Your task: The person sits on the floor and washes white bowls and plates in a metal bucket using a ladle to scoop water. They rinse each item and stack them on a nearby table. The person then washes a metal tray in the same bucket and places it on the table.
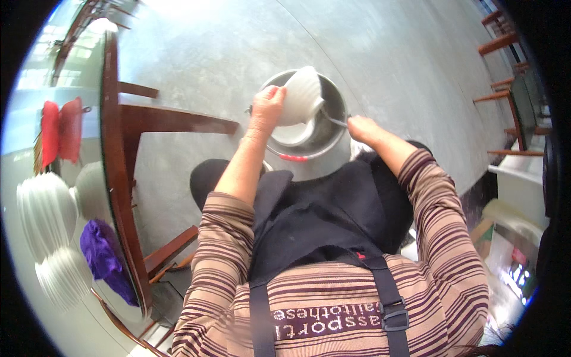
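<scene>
In my left hand [269, 107] is a white bowl [302, 98], pinched at its near left rim and tipped on its side over a round metal pot [340, 96]. My right hand [363, 129] grips the thin metal handle of a utensil [334, 119] at the pot's right side. The utensil's far end meets the bowl's edge and is hidden behind it. Inside the pot, below the tilted bowl, shows something white and rounded [292, 134]; I cannot tell whether it is another bowl. Red pieces [293, 158] mark the pot's near rim.
A glass-topped wooden table [111, 169] stands at left. On it are stacked white dishes [47, 214], a purple cloth [105, 256] and a red object [50, 131]. Its wooden leg [187, 119] reaches near the pot. Wooden chairs [499, 96] stand at right on the grey floor [401, 67].
</scene>
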The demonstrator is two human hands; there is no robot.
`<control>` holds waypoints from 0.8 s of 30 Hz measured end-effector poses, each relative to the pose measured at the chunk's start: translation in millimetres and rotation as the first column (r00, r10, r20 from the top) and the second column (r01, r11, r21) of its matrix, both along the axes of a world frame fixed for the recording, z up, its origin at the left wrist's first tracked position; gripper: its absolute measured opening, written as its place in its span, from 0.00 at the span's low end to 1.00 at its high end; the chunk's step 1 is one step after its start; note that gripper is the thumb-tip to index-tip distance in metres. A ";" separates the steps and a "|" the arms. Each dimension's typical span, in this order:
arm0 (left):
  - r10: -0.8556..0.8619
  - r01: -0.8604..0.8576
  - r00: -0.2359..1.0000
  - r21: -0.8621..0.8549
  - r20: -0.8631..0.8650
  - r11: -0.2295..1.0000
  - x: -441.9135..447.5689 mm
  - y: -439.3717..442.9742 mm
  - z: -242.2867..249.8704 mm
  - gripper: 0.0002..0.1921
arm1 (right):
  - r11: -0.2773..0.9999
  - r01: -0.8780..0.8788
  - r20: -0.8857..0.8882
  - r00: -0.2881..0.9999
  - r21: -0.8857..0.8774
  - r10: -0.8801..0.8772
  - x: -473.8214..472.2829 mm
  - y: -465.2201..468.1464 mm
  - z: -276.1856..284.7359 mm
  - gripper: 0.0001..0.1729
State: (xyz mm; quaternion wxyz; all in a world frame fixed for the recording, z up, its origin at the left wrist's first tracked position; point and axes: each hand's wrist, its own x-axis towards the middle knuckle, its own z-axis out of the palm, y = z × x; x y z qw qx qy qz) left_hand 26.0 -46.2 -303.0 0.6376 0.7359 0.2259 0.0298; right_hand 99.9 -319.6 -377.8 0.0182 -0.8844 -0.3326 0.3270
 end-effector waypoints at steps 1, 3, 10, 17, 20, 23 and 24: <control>-0.202 0.061 0.964 0.595 0.173 0.801 1.1 -6.2 11.3 0.08 | 0.998 -0.021 0.028 0.999 0.053 0.019 -0.8 -1.3 -4.8 0.11; -0.389 -0.093 0.903 0.966 0.183 0.240 -0.2 -15.7 46.4 0.01 | 0.986 -0.039 0.034 0.999 0.163 0.034 -3.7 -7.3 -8.0 0.09; -0.229 -0.418 0.821 0.823 0.524 0.385 -40.6 -6.6 243.4 0.04 | 1.000 -0.009 0.072 0.997 0.010 0.009 -2.5 -10.5 -13.6 0.14; -0.291 -0.618 0.786 0.705 0.545 -0.349 -160.4 71.1 430.5 0.03 | 1.000 0.009 0.069 0.998 -0.010 -0.009 -0.7 -8.8 -27.1 0.13; -0.301 -0.494 0.857 0.505 0.418 -0.708 -202.1 115.5 487.8 0.04 | 1.000 0.001 0.051 0.999 -0.027 0.001 0.1 -9.6 -26.2 0.13; -0.155 -0.315 0.910 0.398 0.385 -0.862 -241.9 167.8 516.5 0.02 | 0.999 0.009 0.042 0.999 -0.037 -0.008 -1.3 -12.1 -21.5 0.13; -0.083 -0.241 0.920 0.384 0.383 -0.891 -254.4 187.8 515.4 0.02 | 0.999 0.015 0.037 0.999 -0.041 -0.014 -1.0 -11.4 -21.4 0.13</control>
